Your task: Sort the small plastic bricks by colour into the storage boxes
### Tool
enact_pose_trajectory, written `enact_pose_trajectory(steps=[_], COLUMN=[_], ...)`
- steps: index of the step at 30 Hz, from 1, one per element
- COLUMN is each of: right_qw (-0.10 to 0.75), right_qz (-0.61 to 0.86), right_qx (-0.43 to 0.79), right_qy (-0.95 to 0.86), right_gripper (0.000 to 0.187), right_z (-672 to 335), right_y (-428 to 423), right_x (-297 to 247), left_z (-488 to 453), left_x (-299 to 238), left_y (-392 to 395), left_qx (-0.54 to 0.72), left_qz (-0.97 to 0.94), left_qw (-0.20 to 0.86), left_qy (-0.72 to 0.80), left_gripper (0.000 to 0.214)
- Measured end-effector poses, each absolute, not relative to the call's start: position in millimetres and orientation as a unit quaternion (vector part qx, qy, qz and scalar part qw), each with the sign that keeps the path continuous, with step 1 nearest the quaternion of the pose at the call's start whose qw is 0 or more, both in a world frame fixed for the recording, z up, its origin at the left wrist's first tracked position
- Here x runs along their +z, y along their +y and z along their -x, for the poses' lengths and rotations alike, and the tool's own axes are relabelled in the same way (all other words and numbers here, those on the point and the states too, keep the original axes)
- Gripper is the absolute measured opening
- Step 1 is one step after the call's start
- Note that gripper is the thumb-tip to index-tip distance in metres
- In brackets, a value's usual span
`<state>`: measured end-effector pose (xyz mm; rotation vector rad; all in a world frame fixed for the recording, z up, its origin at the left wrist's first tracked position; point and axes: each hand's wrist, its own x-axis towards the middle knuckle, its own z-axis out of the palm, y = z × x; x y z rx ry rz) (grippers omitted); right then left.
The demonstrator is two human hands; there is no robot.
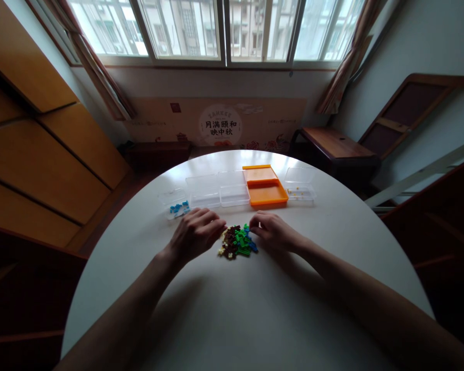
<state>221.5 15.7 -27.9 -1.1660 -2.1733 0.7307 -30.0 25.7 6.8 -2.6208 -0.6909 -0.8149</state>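
A small pile of toy building bricks (pixel 239 241) in green, brown, blue and cream lies on the white round table (pixel 232 309). My left hand (pixel 201 229) is at the pile's left edge, its fingers curled and pressed together. From the right side, my right hand (pixel 268 229) reaches the blue and green bricks with its fingertips closed in a pinch. What either hand holds, if anything, is too small or hidden to make out. Just beyond my left hand, a clear plastic box (pixel 169 214) contains blue bricks (pixel 180 207).
Behind the pile stand two clear open boxes (pixel 204 198), (pixel 234 196) in a row with an orange open box (pixel 268 201). At the row's right end, a clear box (pixel 311 196) contains a few small yellow pieces (pixel 297 192). A wooden stool (pixel 338 141) stands beyond the table.
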Motion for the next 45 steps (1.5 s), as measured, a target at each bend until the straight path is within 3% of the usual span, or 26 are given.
enact_pose_trajectory(steps=[8,20,29,35,39,45], right_qw=[0.312,0.324,0.297,0.204,0.17,0.164], right_qz=[0.401,0.37,0.428,0.401,0.379,0.37], right_qx=[0.475,0.568,0.441,0.353,0.329,0.307], right_qy=[-0.718,-0.659,-0.731,-0.82,-0.848,-0.862], right_gripper=[0.016,0.024,0.018,0.02,0.017,0.006], right_z=[-210,-203,-218,-231,-230,-225], right_y=[11,7,13,15,12,9], right_x=[-23,-20,-19,-14,-12,-11], left_z=[9,6,21,61,90,104], left_x=[9,12,5,-2,-4,-7], left_y=[12,11,18,42,53,55], left_qx=[-0.298,-0.301,-0.286,-0.317,-0.313,-0.288], left_qz=[0.929,0.931,0.922,0.821,0.743,0.715], left_qw=[0.128,0.122,0.146,0.243,0.246,0.23], left_qy=[-0.177,-0.166,-0.214,-0.408,-0.538,-0.595], left_gripper=[0.006,0.007,0.01,0.016,0.018,0.02])
